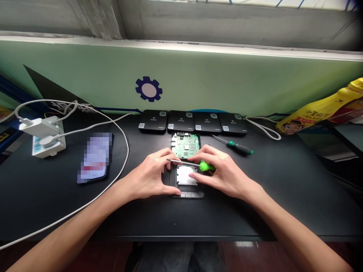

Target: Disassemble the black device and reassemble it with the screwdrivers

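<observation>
Metal plate (pixel 183 175) at 3 o'clock from the left fingers, right thumb nearest

The plate sat in the black cover (pixel 194 195) on the desk (pixel 232 215), squarish, with no clear long axis. The left hand (pixel 150 173) spread its fingers wide around the cover's 9 o'clock side, thumb at the near edge; how firmly they gripped, I cannot tell. The right hand (pixel 229 172), at 3 o'clock, held the green screwdriver (pixel 206 166), shaft towards 9 o'clock, its thumb over the plate. The circuit board (pixel 184 145) lay at 12 o'clock.
</observation>
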`<state>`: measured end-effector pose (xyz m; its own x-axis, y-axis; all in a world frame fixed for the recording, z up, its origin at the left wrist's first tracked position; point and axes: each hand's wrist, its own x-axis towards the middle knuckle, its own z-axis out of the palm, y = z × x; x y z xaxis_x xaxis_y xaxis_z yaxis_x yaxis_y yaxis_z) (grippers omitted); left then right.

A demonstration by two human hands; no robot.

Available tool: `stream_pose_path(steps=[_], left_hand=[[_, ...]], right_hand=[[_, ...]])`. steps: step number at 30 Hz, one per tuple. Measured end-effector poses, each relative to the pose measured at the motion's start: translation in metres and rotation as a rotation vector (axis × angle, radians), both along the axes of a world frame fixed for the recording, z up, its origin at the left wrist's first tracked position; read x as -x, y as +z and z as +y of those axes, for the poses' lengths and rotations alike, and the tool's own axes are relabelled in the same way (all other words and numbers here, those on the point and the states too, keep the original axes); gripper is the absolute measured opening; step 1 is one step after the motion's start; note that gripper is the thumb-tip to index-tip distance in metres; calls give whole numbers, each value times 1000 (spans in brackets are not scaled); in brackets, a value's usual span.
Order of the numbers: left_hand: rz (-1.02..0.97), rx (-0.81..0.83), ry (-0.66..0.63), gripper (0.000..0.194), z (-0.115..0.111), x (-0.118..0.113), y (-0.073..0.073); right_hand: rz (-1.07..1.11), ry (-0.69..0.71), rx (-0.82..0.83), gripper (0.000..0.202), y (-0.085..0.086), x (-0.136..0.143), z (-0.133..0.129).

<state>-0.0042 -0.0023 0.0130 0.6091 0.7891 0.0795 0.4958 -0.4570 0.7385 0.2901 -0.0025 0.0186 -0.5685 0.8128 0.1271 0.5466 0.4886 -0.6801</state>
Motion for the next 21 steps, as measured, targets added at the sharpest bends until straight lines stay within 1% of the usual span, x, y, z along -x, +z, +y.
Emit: stream_pose_path(steps=[2,5,8,10,12,14,16,19,21], left_hand=[[42,-5,6,77,0,0,-1],[89,1,4,77,0,1,-1],[79,15,9,76,-1,2,0],[70,24,18,75,-2,2,1],[79,28,19,75,-2,3,1],[99,26,16,74,-1,3,3],[119,23,19,73,-1,3,4],[125,25,33,71,-1,2,6],[123,36,39,70,-1,1,6]], right_hand=[[42,-69,-11,25,3,-2,3],[88,-131,11,20,6,-4,7],[70,-125,59,16,8,-7,9],[34,-103,120,16,9,-10,10],[-4,-59,234,23,10,-11,11],[-39,-13,360,37,12,-13,12],[-63,8,438,50,13,-14,12],[-91,-5,445,68,14,-17,12],[-120,1,431,73,13,-19,13]])
